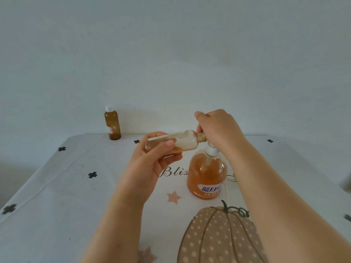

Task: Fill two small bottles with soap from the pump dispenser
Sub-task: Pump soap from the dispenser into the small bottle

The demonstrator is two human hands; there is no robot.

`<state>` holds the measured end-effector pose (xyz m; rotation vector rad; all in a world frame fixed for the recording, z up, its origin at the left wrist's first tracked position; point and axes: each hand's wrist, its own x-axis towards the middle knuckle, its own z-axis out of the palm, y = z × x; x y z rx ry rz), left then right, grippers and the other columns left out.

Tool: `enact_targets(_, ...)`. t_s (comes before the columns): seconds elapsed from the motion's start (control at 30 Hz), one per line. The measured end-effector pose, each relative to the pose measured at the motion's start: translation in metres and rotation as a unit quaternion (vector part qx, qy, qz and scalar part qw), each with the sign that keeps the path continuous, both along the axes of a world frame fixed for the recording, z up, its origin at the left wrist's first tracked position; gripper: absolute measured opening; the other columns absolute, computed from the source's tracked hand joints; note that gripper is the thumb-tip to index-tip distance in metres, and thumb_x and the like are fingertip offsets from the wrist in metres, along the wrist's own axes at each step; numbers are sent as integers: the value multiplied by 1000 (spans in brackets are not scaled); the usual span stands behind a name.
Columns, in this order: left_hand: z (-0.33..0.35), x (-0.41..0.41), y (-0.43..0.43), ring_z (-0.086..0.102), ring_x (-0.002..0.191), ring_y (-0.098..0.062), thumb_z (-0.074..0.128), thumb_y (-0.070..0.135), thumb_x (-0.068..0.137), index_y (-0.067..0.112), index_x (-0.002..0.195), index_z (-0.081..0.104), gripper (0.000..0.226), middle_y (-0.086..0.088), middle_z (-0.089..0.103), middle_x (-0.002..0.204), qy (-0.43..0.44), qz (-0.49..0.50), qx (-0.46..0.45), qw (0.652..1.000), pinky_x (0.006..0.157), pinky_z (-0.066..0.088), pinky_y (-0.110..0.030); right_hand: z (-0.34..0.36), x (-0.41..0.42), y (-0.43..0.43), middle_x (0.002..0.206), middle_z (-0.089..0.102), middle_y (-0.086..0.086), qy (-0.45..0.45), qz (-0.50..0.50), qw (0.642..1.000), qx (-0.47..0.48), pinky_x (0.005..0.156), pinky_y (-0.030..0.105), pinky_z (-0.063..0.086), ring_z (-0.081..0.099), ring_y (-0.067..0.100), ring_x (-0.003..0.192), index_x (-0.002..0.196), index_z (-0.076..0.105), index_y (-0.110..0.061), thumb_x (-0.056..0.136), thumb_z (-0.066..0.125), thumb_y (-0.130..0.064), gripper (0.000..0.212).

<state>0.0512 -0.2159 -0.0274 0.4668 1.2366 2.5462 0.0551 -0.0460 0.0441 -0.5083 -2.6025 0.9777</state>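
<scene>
Two hands meet just above the pump dispenser. The left hand grips a small clear bottle lying sideways, its open neck at the pump's top and a little amber soap inside. The right hand is curled over the pump's top. A capped amber bottle stands well left of the dispenser, farther back.

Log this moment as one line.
left hand: holds small clear plastic bottle, tilted, neck at pump | right hand: grips top of orange soap pump dispenser | small brown white-capped bottle: upright, far left
</scene>
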Motion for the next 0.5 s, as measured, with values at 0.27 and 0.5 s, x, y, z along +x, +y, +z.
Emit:
enact_targets(0.27, 3, 5, 0, 71, 98, -32, 74, 16, 76, 4, 112, 57, 42, -17, 72, 108, 33, 15, -10, 999, 79, 57, -33, 15, 0, 1, 68, 67, 1, -37, 3, 999, 14, 68, 33, 50, 59, 22, 57, 90, 74, -10, 99, 46, -42, 44)
enact_targets(0.5, 2, 4, 0, 71, 99, -33, 72, 14, 78, 3, 116, 56, 43, -18, 71, 109, 19, 10, -6, 1000, 79, 57, -32, 12, 0, 0, 71, 69, 0, -45, 15, 999, 5, 66, 32, 47, 60, 20, 63, 89, 73, -12, 101, 43, -47, 48)
